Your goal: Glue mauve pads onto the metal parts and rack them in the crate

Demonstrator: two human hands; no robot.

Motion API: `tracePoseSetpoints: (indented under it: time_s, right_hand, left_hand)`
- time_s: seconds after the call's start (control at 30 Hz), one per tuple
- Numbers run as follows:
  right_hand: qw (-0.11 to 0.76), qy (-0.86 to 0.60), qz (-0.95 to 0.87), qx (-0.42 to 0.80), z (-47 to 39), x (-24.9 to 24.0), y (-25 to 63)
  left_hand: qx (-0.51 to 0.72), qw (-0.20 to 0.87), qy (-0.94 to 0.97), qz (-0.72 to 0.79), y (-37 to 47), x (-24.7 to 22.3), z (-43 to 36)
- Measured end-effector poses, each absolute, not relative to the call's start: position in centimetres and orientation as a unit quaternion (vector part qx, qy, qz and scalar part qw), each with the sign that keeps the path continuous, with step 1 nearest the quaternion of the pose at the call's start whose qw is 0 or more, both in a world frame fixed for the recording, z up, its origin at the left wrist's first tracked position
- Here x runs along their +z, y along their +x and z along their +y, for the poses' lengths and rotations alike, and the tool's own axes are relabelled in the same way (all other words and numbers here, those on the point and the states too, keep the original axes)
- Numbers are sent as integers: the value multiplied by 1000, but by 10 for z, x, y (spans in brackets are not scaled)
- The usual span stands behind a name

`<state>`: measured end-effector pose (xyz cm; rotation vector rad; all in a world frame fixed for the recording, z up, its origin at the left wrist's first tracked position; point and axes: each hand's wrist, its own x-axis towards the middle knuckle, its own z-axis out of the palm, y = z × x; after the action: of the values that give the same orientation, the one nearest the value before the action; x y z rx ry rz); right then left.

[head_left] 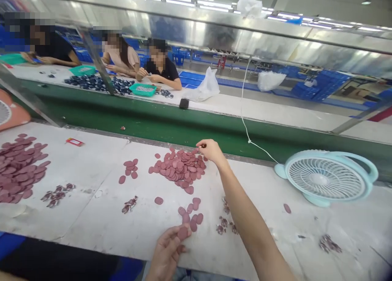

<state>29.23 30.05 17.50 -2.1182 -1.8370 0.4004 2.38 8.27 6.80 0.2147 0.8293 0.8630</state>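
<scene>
Near the front edge of the white table, my left hand (168,248) pinches a dark pink oval disc (183,233) between thumb and fingers. My right hand (211,149) reaches out to the table's far edge, beside a heap of the same discs (180,166). Its fingers are closed on a small, shiny dark piece, too small to name. Several loose discs (190,211) lie just beyond my left hand. Small clusters of shiny, crumpled-looking pieces (130,204) rest to the left, and more (223,226) are partly hidden behind my right forearm.
A light blue fan (327,177) stands at the right, its white cord running upward. A larger disc heap (21,168) and a red tag (74,142) are at the left. Beyond the green conveyor belt (147,121), several co-workers sit by teal trays (143,90).
</scene>
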Motion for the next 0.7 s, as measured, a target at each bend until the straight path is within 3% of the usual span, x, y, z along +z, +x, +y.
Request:
tracePoseSetpoints:
  time_s: [0.2, 0.43, 0.7]
  right_hand:
    - [155, -793, -572, 142, 162, 164, 329]
    - [199, -822, -519, 122, 31, 144, 298]
    - [202, -840, -474, 168, -25, 114, 275]
  left_hand:
    - [370, 849, 123, 356, 13, 64, 85]
    - [364, 849, 140, 356, 10, 63, 86]
    - [324, 862, 159, 355, 20, 82, 76]
